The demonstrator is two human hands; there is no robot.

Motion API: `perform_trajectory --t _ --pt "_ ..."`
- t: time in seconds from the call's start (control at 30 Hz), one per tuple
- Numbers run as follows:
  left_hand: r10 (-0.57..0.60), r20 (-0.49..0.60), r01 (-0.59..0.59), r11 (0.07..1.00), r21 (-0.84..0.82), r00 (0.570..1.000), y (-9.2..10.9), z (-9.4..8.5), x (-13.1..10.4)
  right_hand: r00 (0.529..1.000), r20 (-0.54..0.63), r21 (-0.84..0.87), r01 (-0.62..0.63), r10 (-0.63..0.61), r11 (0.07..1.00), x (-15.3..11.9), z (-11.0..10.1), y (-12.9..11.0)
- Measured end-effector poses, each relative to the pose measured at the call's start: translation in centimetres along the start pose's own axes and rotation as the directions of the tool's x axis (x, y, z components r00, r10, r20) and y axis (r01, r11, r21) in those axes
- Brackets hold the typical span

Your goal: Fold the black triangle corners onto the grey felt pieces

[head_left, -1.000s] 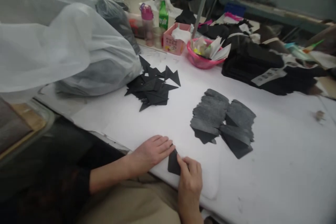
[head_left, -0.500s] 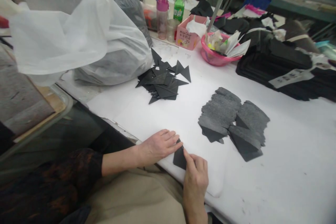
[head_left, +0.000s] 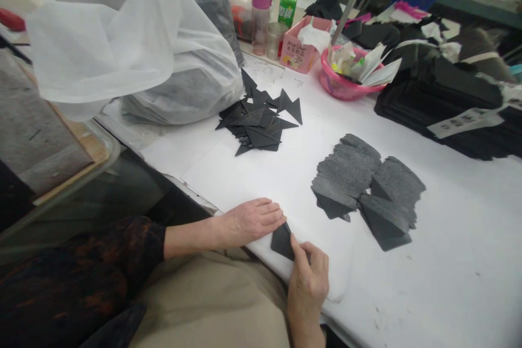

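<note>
Fabric, one small black piece [head_left: 282, 241], lies at the near edge of the white table [head_left: 448, 261], pressed flat by the left hand [head_left: 250, 221] with its fingers stretched out together, while the right hand [head_left: 309, 278] pinches the piece's near side between thumb and curled fingers. Farther out sit a fanned stack of grey pieces [head_left: 362, 187] (to the right) and a loose pile of black triangles [head_left: 259, 119], with a big plastic bag [head_left: 134, 43] and a pink bowl [head_left: 346, 84] beyond.
</note>
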State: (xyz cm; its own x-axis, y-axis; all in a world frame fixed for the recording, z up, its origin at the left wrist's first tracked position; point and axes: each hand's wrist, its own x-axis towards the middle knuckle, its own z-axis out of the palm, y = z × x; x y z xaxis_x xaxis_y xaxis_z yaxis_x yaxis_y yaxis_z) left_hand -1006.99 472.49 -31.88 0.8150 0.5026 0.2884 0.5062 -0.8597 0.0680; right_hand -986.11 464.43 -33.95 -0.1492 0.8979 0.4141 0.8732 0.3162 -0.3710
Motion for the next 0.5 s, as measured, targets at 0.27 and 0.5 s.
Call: perform_trajectory --t 0.27,0.5 --pt "-0.021 0.020 0.020 0.999 0.025 1.000 0.9 -0.5 0.2 1.000 0.030 -0.047 0.009 -0.007 0.999 -0.1 0.1 0.0" --pt "0.003 -0.058 -0.002 1.000 0.002 0.998 1.6 0.1 0.9 0.996 0.089 -0.003 -0.025 0.025 1.000 -0.4 -0.5 0.2"
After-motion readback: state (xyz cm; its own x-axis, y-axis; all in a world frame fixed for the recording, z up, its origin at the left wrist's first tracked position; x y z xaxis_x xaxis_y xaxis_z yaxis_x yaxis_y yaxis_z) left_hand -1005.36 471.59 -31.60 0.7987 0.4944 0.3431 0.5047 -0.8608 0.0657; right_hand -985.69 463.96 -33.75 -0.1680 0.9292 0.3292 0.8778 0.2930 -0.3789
